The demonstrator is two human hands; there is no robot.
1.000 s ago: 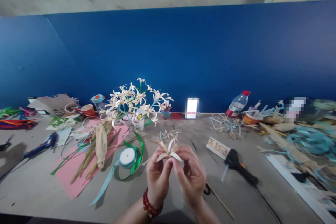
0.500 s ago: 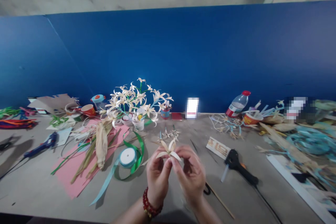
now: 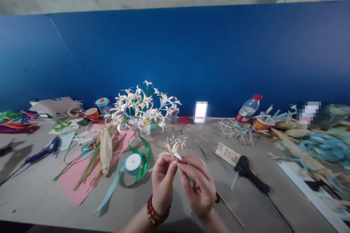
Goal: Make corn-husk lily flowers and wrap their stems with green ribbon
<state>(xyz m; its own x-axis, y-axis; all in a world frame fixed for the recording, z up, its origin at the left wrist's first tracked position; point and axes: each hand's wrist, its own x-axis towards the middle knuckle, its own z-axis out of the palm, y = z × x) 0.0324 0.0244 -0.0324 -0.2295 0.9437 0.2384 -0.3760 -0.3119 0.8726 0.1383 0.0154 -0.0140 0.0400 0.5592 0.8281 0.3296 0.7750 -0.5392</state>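
Note:
A small cream straw flower (image 3: 171,150) with pointed petals is held above the grey table (image 3: 38,196). My left hand (image 3: 162,182), with a red bead bracelet at the wrist, pinches the flower's base from below. My right hand (image 3: 198,184) has its fingers closed at the flower's stem, right against the left fingertips. Several similar small flowers (image 3: 179,139) lie on the table just behind the hands.
A bouquet of cream flowers (image 3: 142,105) stands in a cup at the back. A green ribbon spool (image 3: 133,163) and dried husks on pink paper (image 3: 78,174) lie left. A black glue gun (image 3: 247,174), a thin stick (image 3: 231,209) and a water bottle (image 3: 247,109) are right.
The flower has shifted slightly left and tilted. My right hand has slid lower, from beside the petals down to the stem. The left hand has hardly moved.

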